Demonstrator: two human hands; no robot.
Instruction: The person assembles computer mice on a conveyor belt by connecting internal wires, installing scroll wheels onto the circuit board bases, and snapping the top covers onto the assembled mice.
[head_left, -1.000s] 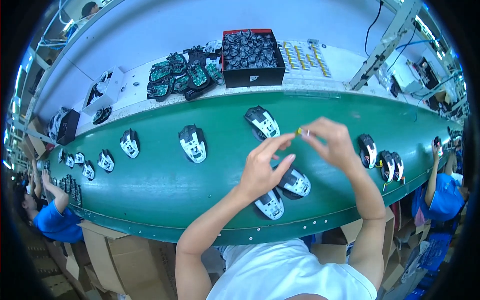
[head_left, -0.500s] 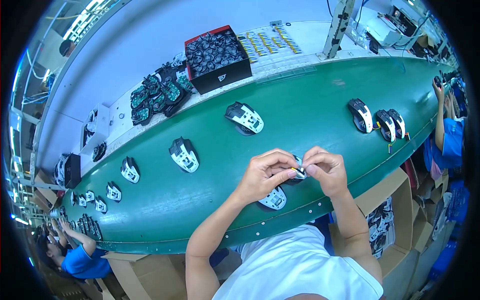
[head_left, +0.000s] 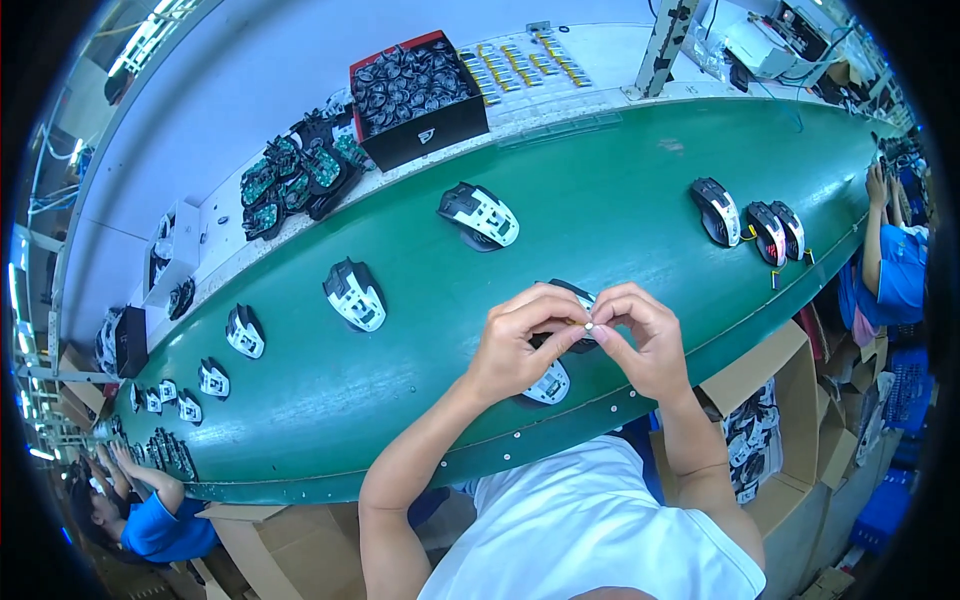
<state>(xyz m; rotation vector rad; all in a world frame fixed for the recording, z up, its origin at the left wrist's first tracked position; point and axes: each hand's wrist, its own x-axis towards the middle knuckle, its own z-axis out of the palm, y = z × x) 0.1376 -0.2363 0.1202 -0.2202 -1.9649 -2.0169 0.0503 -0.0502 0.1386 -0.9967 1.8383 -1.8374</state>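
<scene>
My left hand and my right hand meet over the green belt, thumbs and fingertips pinched together. Between them is a small white connector with a bit of yellow, perhaps wire, at the left fingertips; its details are too small to make out. Beneath my fingers lies a black and white computer mouse, largely hidden by the hands. Just nearer to me, a white mouse shell rests partly under my left hand.
More mice lie along the green belt, such as one at upper left and a group at right. Beyond stands a box of black parts beside circuit boards. Cardboard boxes and co-workers flank the near edge.
My fingertips have come closer together around the small white piece and shifted slightly up and left. More of the mouse beneath them shows now. The whole view has shifted a little.
</scene>
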